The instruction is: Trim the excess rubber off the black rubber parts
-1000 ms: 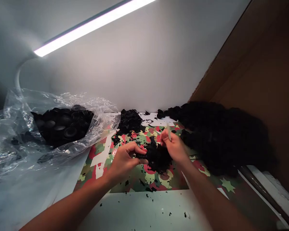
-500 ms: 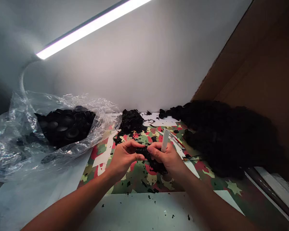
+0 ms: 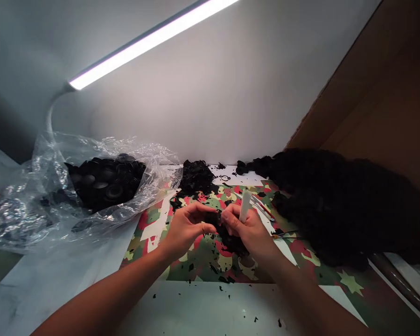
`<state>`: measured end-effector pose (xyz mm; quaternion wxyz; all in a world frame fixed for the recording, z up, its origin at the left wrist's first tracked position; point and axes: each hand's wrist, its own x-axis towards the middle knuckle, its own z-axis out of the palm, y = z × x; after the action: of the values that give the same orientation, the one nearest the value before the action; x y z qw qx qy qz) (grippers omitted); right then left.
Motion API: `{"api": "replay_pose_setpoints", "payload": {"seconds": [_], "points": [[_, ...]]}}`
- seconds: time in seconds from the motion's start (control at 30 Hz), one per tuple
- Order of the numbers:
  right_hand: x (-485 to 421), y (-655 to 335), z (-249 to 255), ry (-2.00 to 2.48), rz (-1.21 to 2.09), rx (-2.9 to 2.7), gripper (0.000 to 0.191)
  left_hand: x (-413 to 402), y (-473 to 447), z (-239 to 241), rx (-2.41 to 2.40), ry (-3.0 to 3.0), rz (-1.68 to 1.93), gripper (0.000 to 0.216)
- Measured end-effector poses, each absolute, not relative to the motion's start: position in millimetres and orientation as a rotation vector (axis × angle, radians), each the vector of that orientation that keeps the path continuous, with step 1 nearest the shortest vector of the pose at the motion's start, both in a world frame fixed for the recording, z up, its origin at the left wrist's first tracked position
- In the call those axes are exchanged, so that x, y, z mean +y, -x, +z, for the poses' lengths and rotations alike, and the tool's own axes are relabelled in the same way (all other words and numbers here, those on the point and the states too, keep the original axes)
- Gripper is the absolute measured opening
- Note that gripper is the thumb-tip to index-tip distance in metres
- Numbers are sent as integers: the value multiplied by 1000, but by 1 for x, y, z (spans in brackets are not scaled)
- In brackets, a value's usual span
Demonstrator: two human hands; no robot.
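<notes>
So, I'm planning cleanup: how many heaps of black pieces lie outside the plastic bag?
3: a jagged heap at the back beyond the left hand, a large dark heap on the right, and a smaller pile by the right hand, which partly hides it.

Both forearms (image 3: 121, 287) reach in from the lower corners and converge ahead, bringing the hands close together. The left hand (image 3: 187, 231) curves thumb and index finger towards the right – their tips parted, one above the other. The right hand (image 3: 247, 228) is closed, its fingers curled – thumb folded against them, knuckles upward.
</notes>
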<state>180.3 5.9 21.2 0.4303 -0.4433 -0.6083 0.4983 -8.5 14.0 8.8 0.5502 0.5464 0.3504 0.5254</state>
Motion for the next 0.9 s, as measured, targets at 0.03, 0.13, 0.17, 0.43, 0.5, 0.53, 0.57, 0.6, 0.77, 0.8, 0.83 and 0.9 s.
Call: {"api": "replay_pose_setpoints", "payload": {"seconds": [0.03, 0.13, 0.17, 0.43, 0.5, 0.53, 0.57, 0.6, 0.77, 0.8, 0.83, 0.9], "points": [[7, -183, 19, 1143, 1128, -1564, 52, 16, 15, 17, 861, -1444, 1239, 30], [15, -194, 9, 1252, 889, -1521, 56, 19, 41, 47, 800, -1755, 961, 21], [18, -197, 5, 1223, 869, -1494, 56, 19, 50, 56, 730, -1781, 810, 16], [29, -211, 11, 1124, 566, -1369, 61, 31, 116, 88, 1611, -2198, 1183, 19], [29, -215, 16, 1211, 565, -1370, 73, 46, 145, 87, 1872, -2229, 1252, 24], [31, -218, 17, 1256, 598, -1358, 77, 55, 160, 86, 1999, -2231, 1264, 24], [34, -220, 17, 1274, 653, -1362, 77, 64, 174, 84, 2097, -2219, 1265, 22], [38, -223, 16, 1263, 685, -1379, 73, 72, 185, 81, 2126, -2206, 1255, 22], [56, -239, 9, 1321, 757, -1716, 57, 103, 201, 73, 2413, -2140, 889, 37], [57, -241, 8, 1317, 759, -1759, 55, 106, 198, 75, 2464, -2127, 772, 37], [57, -243, 9, 1305, 757, -1804, 52, 107, 194, 78, 2488, -2120, 693, 38], [56, -245, 11, 1281, 734, -1916, 43, 105, 181, 89, 2467, -2133, 676, 40]]}}
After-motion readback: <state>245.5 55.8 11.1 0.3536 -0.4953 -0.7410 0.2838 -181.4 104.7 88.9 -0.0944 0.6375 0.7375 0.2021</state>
